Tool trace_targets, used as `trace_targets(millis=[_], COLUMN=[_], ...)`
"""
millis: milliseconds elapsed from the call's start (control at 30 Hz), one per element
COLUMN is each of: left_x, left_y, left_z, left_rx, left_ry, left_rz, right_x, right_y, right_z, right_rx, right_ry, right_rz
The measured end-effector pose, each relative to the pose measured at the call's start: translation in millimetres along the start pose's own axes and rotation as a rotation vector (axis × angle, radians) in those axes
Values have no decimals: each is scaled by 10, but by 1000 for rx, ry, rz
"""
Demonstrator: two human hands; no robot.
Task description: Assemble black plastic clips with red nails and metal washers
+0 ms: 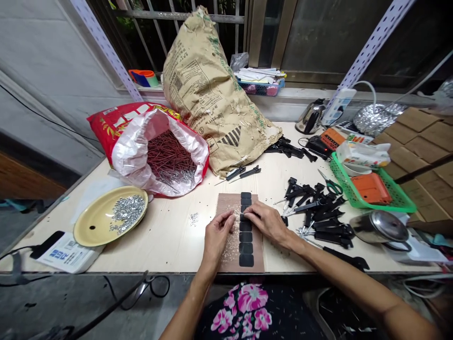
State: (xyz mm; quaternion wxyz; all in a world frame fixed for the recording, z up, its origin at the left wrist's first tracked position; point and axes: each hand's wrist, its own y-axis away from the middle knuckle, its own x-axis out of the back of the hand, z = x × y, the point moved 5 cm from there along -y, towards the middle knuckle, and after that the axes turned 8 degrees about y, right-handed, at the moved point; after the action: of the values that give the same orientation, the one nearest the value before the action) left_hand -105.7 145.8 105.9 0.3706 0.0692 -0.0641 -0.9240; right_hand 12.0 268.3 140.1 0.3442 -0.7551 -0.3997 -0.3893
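Note:
A column of black rounded-square pads (246, 248) runs down a brown board (258, 264) in front of me. Small pale bits lie scattered over the board's left part. My left hand (216, 238) is over the board's left side, thumb and fingers pinched together; what they hold, if anything, is too small to make out. From the right, my right hand (267, 221) reaches to the pads. Its fingers are drawn together and the tips touch a pad in the upper half of the column; anything between them is hidden. Several black clip-like pieces with metal pins (318, 208) are heaped to the right.
Small metal parts fill a yellow dish (83, 226) resting on a white scale (67, 255). Behind stand an open red sack (132, 141) of reddish pins and a big paper sack (212, 94). Scissors (332, 185), a green basket (375, 205) and a metal pot (380, 226) are right.

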Motion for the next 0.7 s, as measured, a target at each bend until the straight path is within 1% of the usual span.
trace_targets(millis=[67, 133, 200, 233, 333, 367, 400, 500, 533, 567, 633, 700], left_x=[28, 39, 19, 5, -18, -16, -13, -7, -8, -9, -8, -7], left_y=[18, 59, 98, 108, 107, 101, 95, 89, 90, 93, 98, 101], left_z=[61, 88, 28, -30, -211, -250, -276, -297, -296, -293, -291, -295], left_rx=[-140, -328, -472, -513, -558, -560, -561, -563, -565, -566, -565, -563], left_ry=[-180, -402, -607, -687, -829, -850, -864, -882, -884, -883, -881, -884], left_rz=[15, 4, -52, -87, -159, -159, -155, -151, -158, -164, -170, -172], right_x=[42, 53, 27, 1, -96, -105, -94, -8, -4, -27, -65, -66], right_y=[-105, -177, -169, -134, 44, 84, 93, 37, 42, 75, 140, 133], right_z=[170, 317, 375, 358, 171, 129, 115, 163, 146, 87, 9, 39], right_rx=[3, 22, 90, 158, 507, 571, 570, 374, 380, 480, 602, 535], right_ry=[103, 209, 272, 287, 296, 295, 294, 277, 259, 228, 197, 210], right_rz=[4, -1, -5, -12, -80, -90, -80, 10, 5, -45, -134, -173])
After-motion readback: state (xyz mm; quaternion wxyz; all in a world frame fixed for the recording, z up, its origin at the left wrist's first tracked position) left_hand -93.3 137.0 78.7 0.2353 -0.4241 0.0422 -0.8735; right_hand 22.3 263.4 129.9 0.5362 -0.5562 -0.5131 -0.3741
